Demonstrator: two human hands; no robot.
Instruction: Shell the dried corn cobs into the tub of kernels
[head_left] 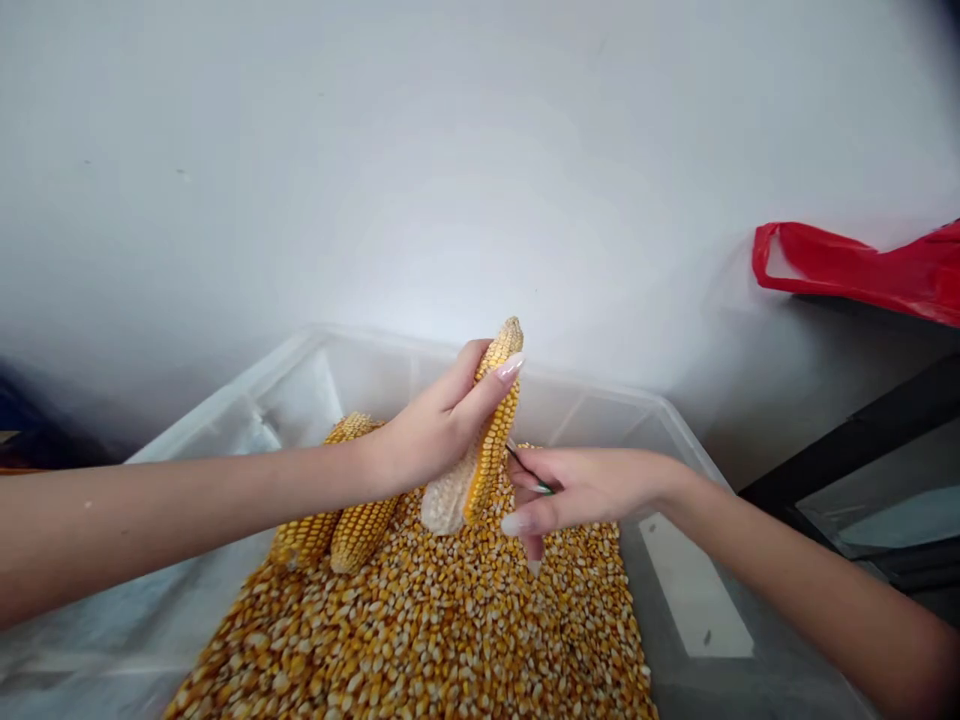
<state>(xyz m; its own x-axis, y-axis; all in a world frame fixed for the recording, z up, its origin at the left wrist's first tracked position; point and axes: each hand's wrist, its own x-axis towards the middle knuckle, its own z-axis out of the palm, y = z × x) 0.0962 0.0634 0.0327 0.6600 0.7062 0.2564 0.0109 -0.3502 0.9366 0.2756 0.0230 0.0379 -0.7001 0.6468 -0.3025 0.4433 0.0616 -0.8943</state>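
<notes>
My left hand point(457, 415) is wrapped round an ear of corn point(495, 445), which stands tilted with its tip up. Yellow kernels cover its right side and upper part, while its lower left shows bare, pale cob. Close at the right of the ear, my right hand point(559, 490) is closed on a thin dark tool point(521, 460). Only a short length of its shaft and a green bit show, so its kind cannot be made out. Loose corn kernels point(420, 630) lie below both hands. More ears of corn point(364, 535) rest on the kernels, partly behind my left forearm.
A translucent plastic bin point(667, 425) holds the kernels and ears, its far side close to a pale wall point(480, 150). At the right, a red plastic bag point(862, 270) lies on a dark frame point(855, 430) beside the bin.
</notes>
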